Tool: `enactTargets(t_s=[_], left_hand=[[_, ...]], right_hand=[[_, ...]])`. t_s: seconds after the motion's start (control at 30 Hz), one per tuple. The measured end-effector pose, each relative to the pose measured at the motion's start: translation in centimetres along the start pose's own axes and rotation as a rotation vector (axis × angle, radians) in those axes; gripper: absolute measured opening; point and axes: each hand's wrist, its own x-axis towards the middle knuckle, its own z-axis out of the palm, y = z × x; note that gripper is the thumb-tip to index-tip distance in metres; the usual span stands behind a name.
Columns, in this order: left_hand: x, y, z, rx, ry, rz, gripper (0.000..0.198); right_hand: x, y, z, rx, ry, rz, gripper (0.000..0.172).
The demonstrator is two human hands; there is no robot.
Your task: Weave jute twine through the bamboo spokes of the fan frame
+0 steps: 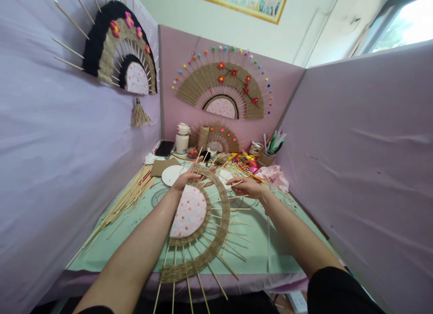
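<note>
A half-round woven fan of brown jute twine on thin bamboo sticks is tilted over the table. Pink dotted cloth covers its inner half-disc. Near the upper end of the woven band, my left hand grips the fan from behind, its fingers partly hidden by sticks and weave. My right hand is to the right of that end, fingers pinched together beside the stick tips. A thin strand that looks like twine seems to run to them; its ends are hard to make out.
Loose bamboo sticks lie at the left. Behind the hands are a phone, a white bottle, a twine roll, a pen holder and crumpled pink cloth. Finished fans hang on the partitions around the table.
</note>
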Motion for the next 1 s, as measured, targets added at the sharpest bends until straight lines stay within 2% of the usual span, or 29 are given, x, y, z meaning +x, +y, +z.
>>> enactTargets(t_s=[0.23,0.33,0.5,0.63,0.8,0.9,1.0], left_hand=[[-0.2,0.2,0.4,-0.01,0.024,0.025,0.077],[-0.2,0.1,0.4,-0.001,0.03,0.019,0.077],[0.0,0.0,0.2,0.008,-0.008,0.01,0.079],[0.0,0.0,0.1,-0.005,-0.025,0.008,0.079],[-0.1,0.1,0.1,-0.008,0.005,0.017,0.078],[-0.2,0.2,0.0,-0.02,0.008,0.025,0.077],[-0.2,0.3,-0.1,-0.027,0.023,0.041,0.077]], right_hand=[[-1.5,-0.5,-0.7,0.024,0.039,-0.028,0.031],[-1.8,-0.8,-1.2,0.005,0.144,-0.063,0.031],[-1.1,-2.3,-1.5,0.009,0.351,-0.207,0.033],[-0.8,-3.5,-1.0,0.007,0.441,-0.317,0.033],[-1.7,-3.2,-0.5,-0.046,0.412,-0.363,0.029],[-2.1,-2.0,-0.5,-0.063,0.383,-0.318,0.028],[-2.1,-0.6,-0.6,-0.034,0.416,-0.313,0.032]])
